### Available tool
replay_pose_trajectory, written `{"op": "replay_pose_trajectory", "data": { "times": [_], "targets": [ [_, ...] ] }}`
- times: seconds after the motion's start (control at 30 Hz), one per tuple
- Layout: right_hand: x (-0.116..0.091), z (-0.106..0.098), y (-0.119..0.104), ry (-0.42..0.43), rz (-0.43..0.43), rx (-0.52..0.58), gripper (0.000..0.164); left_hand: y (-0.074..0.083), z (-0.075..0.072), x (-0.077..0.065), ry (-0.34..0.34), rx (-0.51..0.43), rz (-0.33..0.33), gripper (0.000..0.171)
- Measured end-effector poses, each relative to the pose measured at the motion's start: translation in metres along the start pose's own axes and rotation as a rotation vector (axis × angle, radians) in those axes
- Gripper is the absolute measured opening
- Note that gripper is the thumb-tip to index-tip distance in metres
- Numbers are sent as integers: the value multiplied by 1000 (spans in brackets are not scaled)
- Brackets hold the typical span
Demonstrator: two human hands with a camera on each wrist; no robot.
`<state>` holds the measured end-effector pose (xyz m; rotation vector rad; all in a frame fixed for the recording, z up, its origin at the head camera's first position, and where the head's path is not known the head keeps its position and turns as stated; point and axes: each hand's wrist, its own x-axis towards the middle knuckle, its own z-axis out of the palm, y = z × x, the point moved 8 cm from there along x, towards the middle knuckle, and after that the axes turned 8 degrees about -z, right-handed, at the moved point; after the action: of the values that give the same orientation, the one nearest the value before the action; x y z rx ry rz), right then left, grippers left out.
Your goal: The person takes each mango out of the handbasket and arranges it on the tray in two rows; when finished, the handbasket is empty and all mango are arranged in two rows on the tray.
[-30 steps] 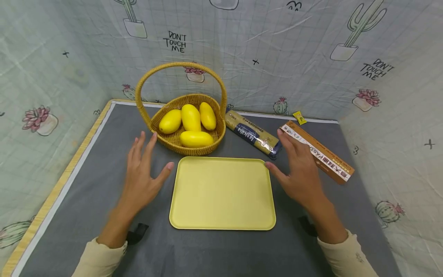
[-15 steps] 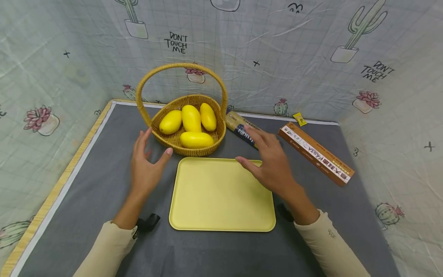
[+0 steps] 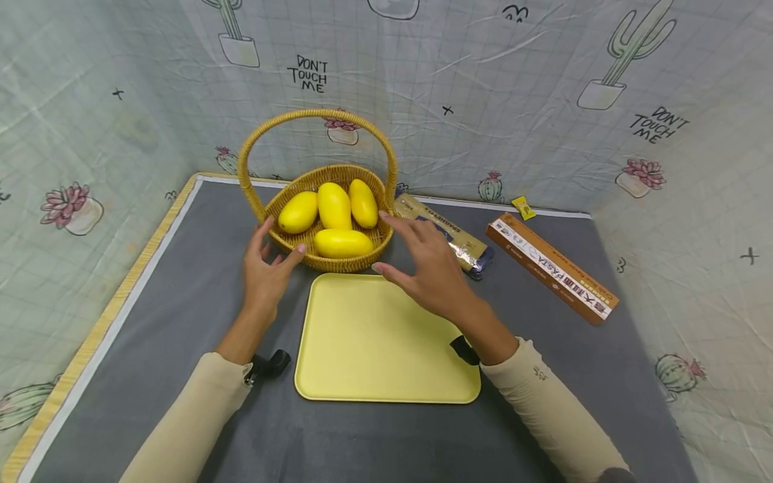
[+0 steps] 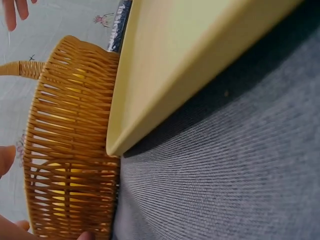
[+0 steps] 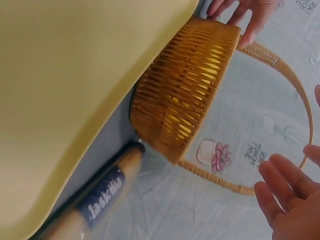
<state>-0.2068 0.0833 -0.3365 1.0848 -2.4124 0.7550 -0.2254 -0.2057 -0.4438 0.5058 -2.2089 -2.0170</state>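
Head view: between left hand [image 3: 264, 278] and right hand [image 3: 436, 274], both wide, rounded golden wicker basket [image 3: 339, 265], presumably walled to stop smooth oval yellow fruits [image 3: 333, 206] rolling.

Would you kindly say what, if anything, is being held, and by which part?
The right hand holds nothing; whether the left hand grips the left side of the basket cannot be told.
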Motion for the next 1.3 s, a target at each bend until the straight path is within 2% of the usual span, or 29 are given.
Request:
{"op": "replay_pose_trajectory", "data": {
  "times": [0.3,0.57,0.77,1.03,1.3],
  "targets": [
    [22,24,6,-32,2,61,69,-11,5,13,-45,-78,3,89],
    [42,58,27,-155,100,150,60,-15,7,17,-81,-110,22,89],
    [56,84,41,-246,151,209,52,-15,10,14,-98,-119,27,90],
    [70,110,49,-351,152,210,47,-15,12,14,-104,-126,36,90],
    [72,119,51,-386,206,177,46,-12,13,11,-100,-131,29,90]
  ]
}}
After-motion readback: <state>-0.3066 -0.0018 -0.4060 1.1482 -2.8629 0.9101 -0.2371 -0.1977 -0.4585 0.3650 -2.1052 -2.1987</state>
